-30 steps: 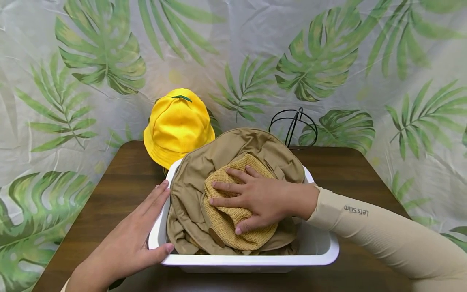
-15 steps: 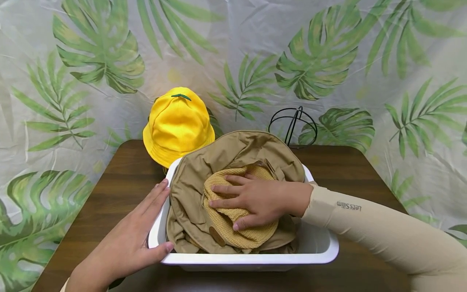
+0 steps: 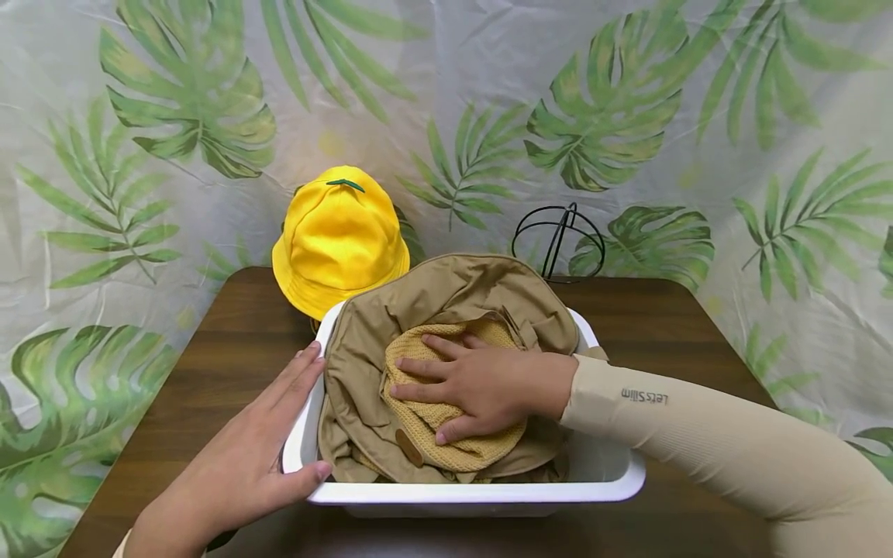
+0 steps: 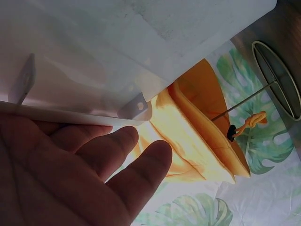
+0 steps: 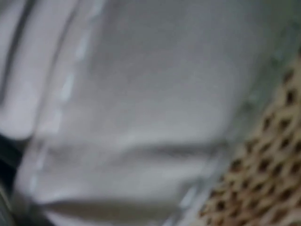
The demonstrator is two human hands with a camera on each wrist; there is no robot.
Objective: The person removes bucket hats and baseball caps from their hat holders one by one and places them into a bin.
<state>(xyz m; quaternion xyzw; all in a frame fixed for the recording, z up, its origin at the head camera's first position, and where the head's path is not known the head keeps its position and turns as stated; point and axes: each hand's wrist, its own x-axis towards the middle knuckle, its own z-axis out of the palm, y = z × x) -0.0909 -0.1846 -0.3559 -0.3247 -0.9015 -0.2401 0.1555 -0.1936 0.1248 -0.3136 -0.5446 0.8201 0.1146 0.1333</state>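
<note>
In the head view, my right hand [image 3: 481, 384] presses down with spread fingers on a mustard knit hat [image 3: 481, 457] that has a brown patch at its edge. The knit hat lies on a wrinkled khaki hat [image 3: 363, 333], whose wide brim bulges above the back of a white plastic bin [image 3: 488, 493]. My left hand [image 3: 244, 446] rests along the bin's left rim, its thumb over the front corner. The left wrist view shows straight left fingers [image 4: 127, 155] just under the rim. Close up in the right wrist view are stitched khaki cloth [image 5: 150, 94] and coarse knit [image 5: 268, 179].
A yellow bucket hat [image 3: 342, 232] with a green tab sits behind the bin at left; the left wrist view shows its wire stand [image 4: 277, 82] and orange cord [image 4: 251, 123]. A black wire stand [image 3: 560, 240] stands at the back of the brown table [image 3: 649, 318], before a leaf-print curtain [image 3: 453, 46].
My right hand has shifted slightly left and sunk lower, pushing the knit hat down so its back edge dips. The khaki brim has dropped a little. My left hand has stayed put.
</note>
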